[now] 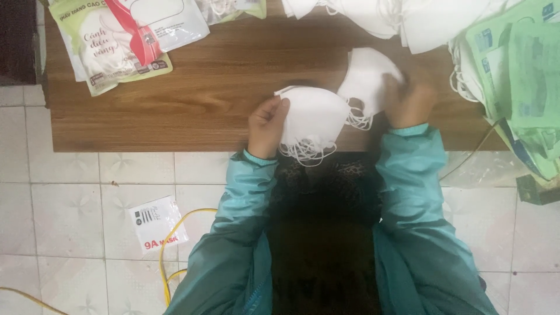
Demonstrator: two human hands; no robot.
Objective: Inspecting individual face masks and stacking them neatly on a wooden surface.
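White face masks are being held in two stacks over the near edge of a brown wooden table (175, 99), just above the person's lap. One stack of masks (312, 119), its elastic loops hanging down tangled, is being gripped by the left hand (267, 125), with the fingers curled closed around its left edge. A second stack of masks (367, 76), tilted and touching the first at its right, is being pinched by the right hand (408, 102), which is blurred, so how tightly it is closed cannot be told. Open tabletop is being left to the left of the hands, between them and two printed mask packets (116, 41) lying at the far left corner. A heap of loose masks (402, 17) is lying along the far edge, and green packets (519, 81) are piled at the right edge. One small white label bag (156, 223) and one yellow cable (175, 245) are lying on the tiled floor (70, 210)
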